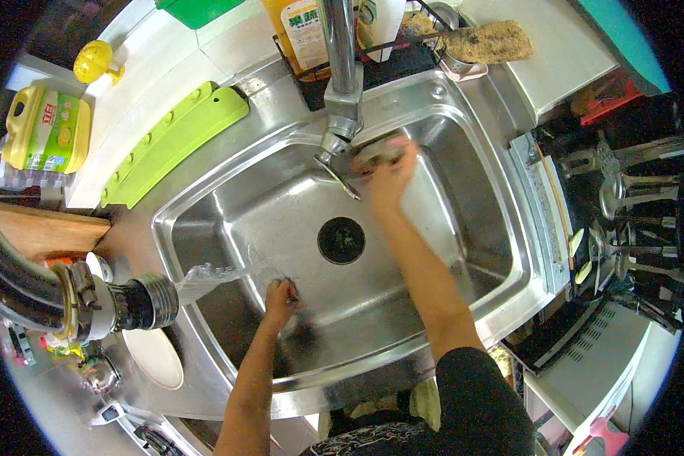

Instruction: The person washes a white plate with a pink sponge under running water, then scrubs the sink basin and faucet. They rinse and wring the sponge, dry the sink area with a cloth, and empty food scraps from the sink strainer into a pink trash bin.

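Note:
A stainless steel sink (273,228) with a dark round drain (341,240) lies before me. My left hand (282,300) is low over the basin's left part, fingers curled. Whether it holds something small cannot be told. Beside it, water (208,280) streams from the ribbed faucet nozzle (158,300). My right hand (398,165) is at the back of the basin, right of the faucet lever (339,176), and blurred. A blurred greyish-brown patch (370,155) shows by its fingers; whether it is a held thing cannot be told.
Behind the sink, a wire rack (387,48) holds bottles and scrubbers, including a brown scrub pad (490,43). A green plastic strip (174,145) leans at the back left. A yellow jug (48,131) and a white plate (154,357) stand left. Utensils (613,194) are at right.

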